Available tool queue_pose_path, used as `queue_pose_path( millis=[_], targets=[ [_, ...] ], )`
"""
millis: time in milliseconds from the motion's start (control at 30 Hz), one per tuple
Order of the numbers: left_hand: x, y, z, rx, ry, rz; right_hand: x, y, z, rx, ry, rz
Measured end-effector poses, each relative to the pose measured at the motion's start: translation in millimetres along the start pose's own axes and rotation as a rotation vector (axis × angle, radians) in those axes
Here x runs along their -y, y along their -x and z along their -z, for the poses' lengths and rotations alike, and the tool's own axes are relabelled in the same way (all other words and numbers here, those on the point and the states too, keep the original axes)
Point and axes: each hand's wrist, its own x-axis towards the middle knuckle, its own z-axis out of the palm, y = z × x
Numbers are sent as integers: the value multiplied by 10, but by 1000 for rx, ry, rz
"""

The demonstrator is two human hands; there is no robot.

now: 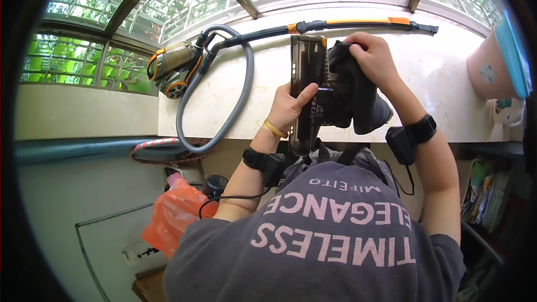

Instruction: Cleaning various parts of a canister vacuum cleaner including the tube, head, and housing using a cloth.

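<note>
A dark, translucent vacuum cleaner floor head point(303, 63) is upright in front of me, its brush side to the right. My left hand point(290, 107) grips its middle, the thumb across the front. My right hand point(373, 52) pinches the top of a black cloth point(361, 88), which hangs at the right side of the head and hides part of it. Behind them a black and orange vacuum wand point(361, 22) lies along the window. Its grey corrugated hose point(250, 71) loops back to the canister vacuum cleaner point(176, 69) at the left.
The pale stone ledge point(436, 75) runs below barred windows. A pink bucket point(486, 69) with a blue rim stands at the far right. Below the ledge on the left are a racket point(138, 151) and an orange plastic bag point(172, 214); the hose hangs over the ledge's edge.
</note>
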Motion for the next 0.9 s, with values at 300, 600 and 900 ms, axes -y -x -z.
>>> queue_pose_path(
  millis=[300, 600, 900],
  targets=[
    [-72, -28, -113, -104, -226, -167, 329, 701, -251, -16, 210, 430],
    [17, -113, -118, -178, -309, -237, -2, 465, -340, -38, 562, 372],
    [180, -121, -86, -206, -367, -245, -322, 465, -65, 136, 36, 108]
  ],
)
